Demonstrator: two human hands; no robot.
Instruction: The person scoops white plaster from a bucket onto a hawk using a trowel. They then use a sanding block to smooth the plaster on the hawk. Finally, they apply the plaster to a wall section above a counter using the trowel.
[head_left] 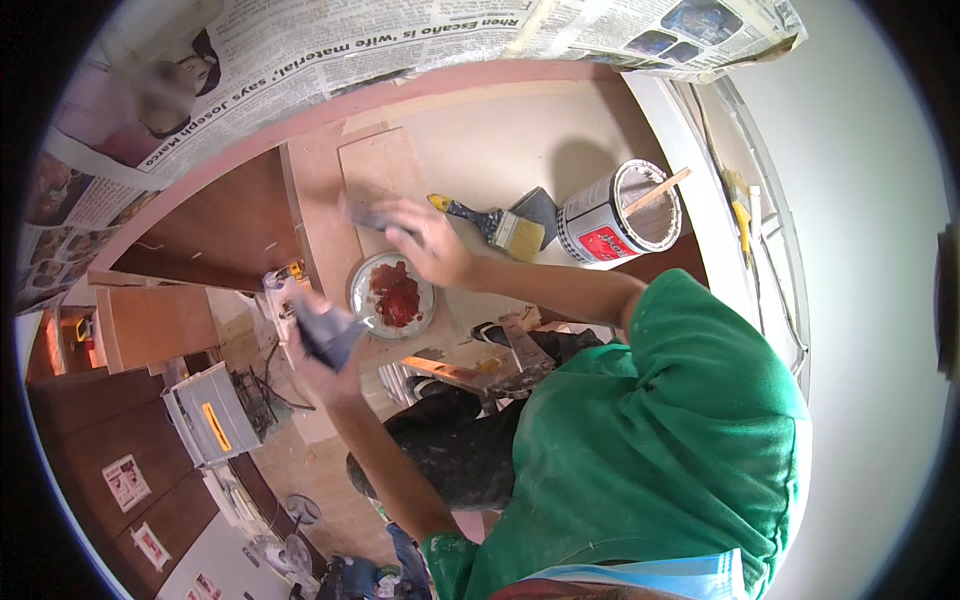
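Note:
My left hand (325, 372) is closed around a flat dark grey piece (330, 335), shaped like a putty spreader, just left of a round plate (429, 322). Reddish-brown paste (398, 296) lies smeared across the middle of that plate. Beyond the plate, my right hand (437, 243) grips a flat grey piece (368, 214), smeared by motion, near a thin wooden board (385, 165). To the right lies a paintbrush (522, 238) with pale yellow bristles and a dark, yellow-tipped handle, against a dark grey pad (537, 208). An open paint can (585, 215) holds a wooden stick (665, 188).
Newspaper sheets (330, 60) cover the surface along the far edge. Below the work surface at left stand a grey plastic bin (188, 418) and a brown cabinet panel (160, 325). A paint-spattered wooden ladder or stool (528, 345) is by my legs. A white wall (850, 300) rises at right.

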